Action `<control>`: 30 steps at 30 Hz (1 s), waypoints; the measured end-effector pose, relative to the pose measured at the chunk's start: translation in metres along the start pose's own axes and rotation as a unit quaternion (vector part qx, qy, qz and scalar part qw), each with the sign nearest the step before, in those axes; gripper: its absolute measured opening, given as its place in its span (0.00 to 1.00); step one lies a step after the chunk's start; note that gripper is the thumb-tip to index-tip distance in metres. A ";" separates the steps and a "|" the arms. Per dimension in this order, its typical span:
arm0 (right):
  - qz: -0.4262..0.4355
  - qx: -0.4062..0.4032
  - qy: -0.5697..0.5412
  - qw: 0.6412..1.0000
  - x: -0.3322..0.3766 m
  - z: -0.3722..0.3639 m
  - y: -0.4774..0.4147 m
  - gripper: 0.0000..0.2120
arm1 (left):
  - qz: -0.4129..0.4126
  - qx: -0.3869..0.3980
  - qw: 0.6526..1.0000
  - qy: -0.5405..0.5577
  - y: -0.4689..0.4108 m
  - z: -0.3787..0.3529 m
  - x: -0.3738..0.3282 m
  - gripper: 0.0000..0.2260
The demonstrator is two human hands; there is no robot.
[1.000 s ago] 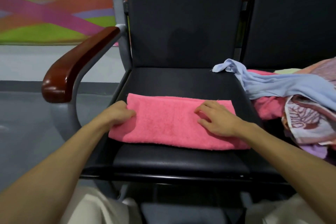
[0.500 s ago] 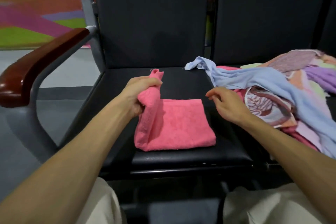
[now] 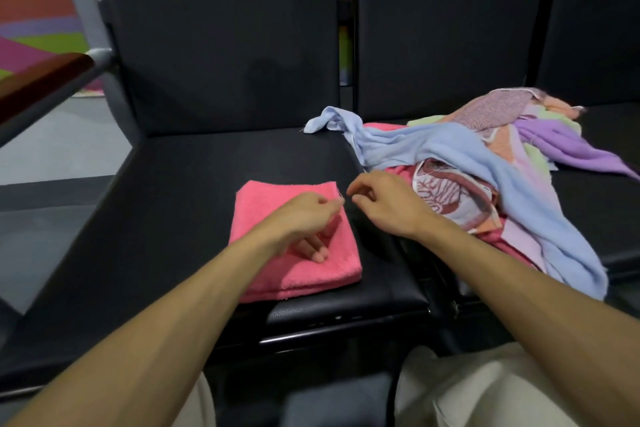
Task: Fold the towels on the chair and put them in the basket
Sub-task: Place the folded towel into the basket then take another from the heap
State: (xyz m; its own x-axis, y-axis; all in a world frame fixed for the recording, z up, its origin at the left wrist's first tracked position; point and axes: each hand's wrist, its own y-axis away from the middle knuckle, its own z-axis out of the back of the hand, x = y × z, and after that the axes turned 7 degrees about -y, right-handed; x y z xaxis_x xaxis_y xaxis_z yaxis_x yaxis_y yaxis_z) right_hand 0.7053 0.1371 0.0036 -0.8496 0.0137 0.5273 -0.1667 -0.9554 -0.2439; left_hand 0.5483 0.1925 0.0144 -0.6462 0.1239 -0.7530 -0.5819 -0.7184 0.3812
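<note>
The pink towel (image 3: 332,267) lies folded into a thick square on the black chair seat (image 3: 173,218), towards its front right part. It is terry cloth, and we judge it soft, light and limp. It will sag if lifted by one corner, and the layers may slide apart. It is best taken with both hands, under the doubled near edge or flat from two opposite sides, so the fold keeps its shape on the way to the basket.

Our left hand (image 3: 308,218) rests on the towel, its lower fingers (image 3: 317,253) lying on the cloth. Its thumb and forefinger sit at the right edge near the far corner, and we cannot tell whether they pinch it. Our right hand (image 3: 384,204) hovers just beside that corner with its fingers loosely curled round nothing.

On the neighbouring seat lies a heap of unfolded towels (image 3: 540,149), with a light blue towel (image 3: 433,149) draped over it and trailing onto our seat.

The basket is nowhere in view. Our left hand and forearm cover much of the towel's middle, so we cannot see how neatly the edges line up there. The heap runs to the right border, so we cannot count the towels in it.
</note>
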 end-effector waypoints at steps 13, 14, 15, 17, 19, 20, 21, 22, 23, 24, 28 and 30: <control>0.094 0.210 0.188 0.955 0.065 -0.024 -0.008 0.19 | -0.169 -0.138 0.864 -0.454 0.012 0.096 0.099 0.14; 0.097 0.214 0.215 0.948 0.069 -0.028 -0.013 0.18 | -0.162 -0.134 0.870 -0.447 0.016 0.102 0.105 0.14; 0.098 0.222 0.235 0.941 0.072 -0.032 -0.018 0.18 | -0.158 -0.128 0.877 -0.436 0.022 0.107 0.111 0.16; 0.097 0.236 0.261 0.931 0.079 -0.042 -0.025 0.19 | -0.174 -0.108 0.900 -0.385 0.034 0.117 0.121 0.22; 0.097 0.244 0.276 0.925 0.082 -0.053 -0.031 0.21 | -0.186 -0.072 0.927 -0.318 0.046 0.126 0.131 0.20; 0.099 0.248 0.283 0.921 0.081 -0.058 -0.033 0.23 | -0.189 -0.055 0.932 -0.305 0.050 0.130 0.137 0.19; 0.104 0.248 0.286 0.920 0.081 -0.061 -0.035 0.24 | -0.200 -0.043 0.929 -0.310 0.054 0.135 0.145 0.21; 0.117 0.234 0.286 0.922 0.079 -0.064 -0.036 0.24 | -0.212 -0.037 0.920 -0.327 0.056 0.138 0.152 0.23; 0.137 0.205 0.280 0.928 0.078 -0.065 -0.037 0.24 | -0.222 -0.034 0.913 -0.340 0.057 0.141 0.159 0.24; 0.161 0.167 0.267 0.935 0.078 -0.064 -0.038 0.22 | -0.229 -0.036 0.910 -0.343 0.058 0.143 0.164 0.24; 0.171 0.174 0.134 0.960 0.083 -0.058 -0.033 0.14 | -0.249 -0.079 0.909 -0.324 0.051 0.144 0.172 0.22; 0.133 0.252 0.115 0.952 0.081 -0.054 -0.028 0.22 | -0.263 -0.095 0.903 -0.326 0.046 0.141 0.173 0.20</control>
State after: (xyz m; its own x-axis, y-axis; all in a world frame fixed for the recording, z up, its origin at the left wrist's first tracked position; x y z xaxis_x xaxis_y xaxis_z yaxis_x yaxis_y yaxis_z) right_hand 0.6141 0.1809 0.0092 -0.9247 -0.2397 0.2957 0.2815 -0.9536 0.1072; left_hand 0.3399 0.2770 -0.0232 -0.4940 0.8147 -0.3036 -0.8383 -0.5390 -0.0826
